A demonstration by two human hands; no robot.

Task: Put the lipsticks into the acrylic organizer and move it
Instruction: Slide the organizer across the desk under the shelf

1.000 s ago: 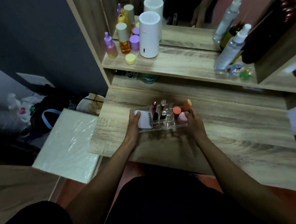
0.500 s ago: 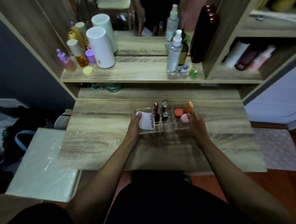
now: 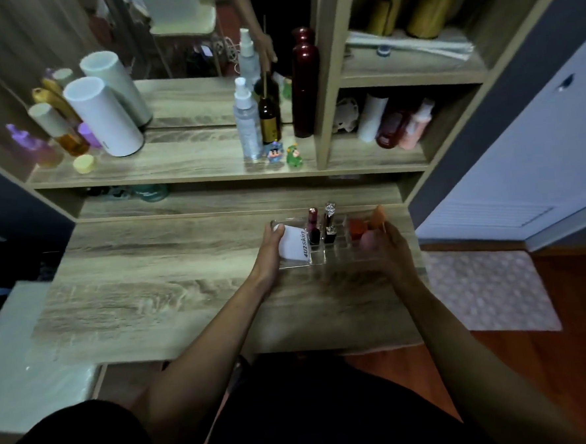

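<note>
the acrylic organizer (image 3: 316, 256) sits on the wooden table (image 3: 158, 291), toward its far right part. the left hand (image 3: 269, 249) has its grip closed on the organizer's left end, thumb over a white tube (image 3: 292, 241) lying in the left compartment. the right hand (image 3: 391, 250) has its grip on the right end, though motion blur hides its fingers. two lipsticks (image 3: 314, 226) stand upright in the middle slots, one dark red and one with a silver cap. orange and pink sponges (image 3: 370, 225) fill the right compartment. a white cylinder (image 3: 103, 116) stands on the shelf (image 3: 178, 160) at far left.
</note>
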